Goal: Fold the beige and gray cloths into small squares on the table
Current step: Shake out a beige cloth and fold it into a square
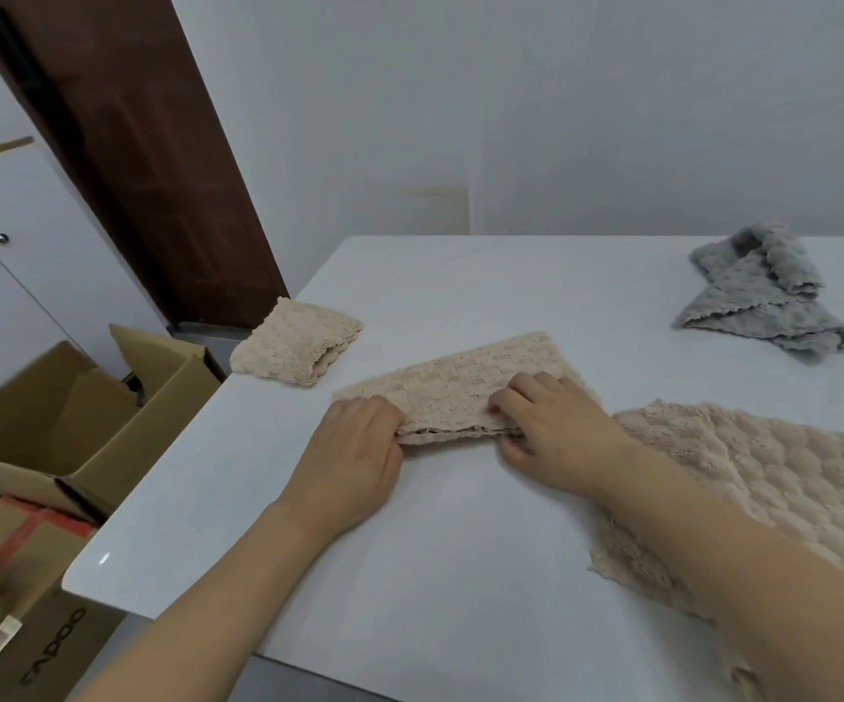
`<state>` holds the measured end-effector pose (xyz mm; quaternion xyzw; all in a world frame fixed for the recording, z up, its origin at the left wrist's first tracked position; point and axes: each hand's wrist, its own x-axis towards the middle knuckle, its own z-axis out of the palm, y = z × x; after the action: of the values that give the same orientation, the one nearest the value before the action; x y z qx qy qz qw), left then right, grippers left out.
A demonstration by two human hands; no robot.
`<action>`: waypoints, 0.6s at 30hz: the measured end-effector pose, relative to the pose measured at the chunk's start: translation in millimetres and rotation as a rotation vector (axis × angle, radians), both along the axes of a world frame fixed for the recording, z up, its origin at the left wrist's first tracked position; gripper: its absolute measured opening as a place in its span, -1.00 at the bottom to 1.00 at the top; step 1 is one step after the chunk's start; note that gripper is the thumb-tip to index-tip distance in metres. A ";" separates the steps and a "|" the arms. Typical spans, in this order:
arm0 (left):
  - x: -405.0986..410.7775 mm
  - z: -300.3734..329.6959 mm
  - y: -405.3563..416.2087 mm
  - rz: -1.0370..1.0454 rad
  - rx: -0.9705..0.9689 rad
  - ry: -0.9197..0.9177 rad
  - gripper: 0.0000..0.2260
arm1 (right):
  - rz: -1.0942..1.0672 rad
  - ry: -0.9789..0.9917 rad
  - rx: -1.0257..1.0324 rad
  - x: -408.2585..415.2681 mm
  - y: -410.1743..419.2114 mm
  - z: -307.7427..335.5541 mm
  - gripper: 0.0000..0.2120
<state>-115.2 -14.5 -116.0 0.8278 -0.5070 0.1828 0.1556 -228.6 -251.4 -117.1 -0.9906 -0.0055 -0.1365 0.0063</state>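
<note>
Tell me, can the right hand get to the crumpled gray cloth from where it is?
Probably yes. The right hand is busy pinching the half-folded beige cloth, but only bare table lies between it and the gray cloth. It would need to let go and stretch far.

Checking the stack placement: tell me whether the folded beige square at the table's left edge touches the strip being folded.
Apart. The head view shows bare table between the folded beige square and the strip.

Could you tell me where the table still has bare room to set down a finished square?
Bare table runs along the far edge, between the folded beige square and the gray cloth. The near-left corner is bare too. The right side is crowded by the unfolded beige cloth.
</note>
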 end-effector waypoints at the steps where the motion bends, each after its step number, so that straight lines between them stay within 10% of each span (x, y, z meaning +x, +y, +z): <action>1: -3.8 2.9 0.4 -0.003 -0.012 0.025 -0.87 | 0.021 -0.026 -0.018 0.7 -0.3 -1.9 -0.72; 13: -40.2 21.9 13.6 -0.392 0.311 -0.044 -0.98 | 0.024 0.037 0.122 -6.9 -1.3 1.8 -0.80; 18: -25.4 18.0 30.7 -0.271 0.352 0.175 -0.48 | -0.035 -0.010 0.421 -13.8 -3.3 1.4 -0.68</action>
<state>-140.6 16.3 -98.0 0.7792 -0.6222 -0.0035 0.0752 -242.4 -254.7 -115.7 -0.9666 0.0406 -0.1397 0.2109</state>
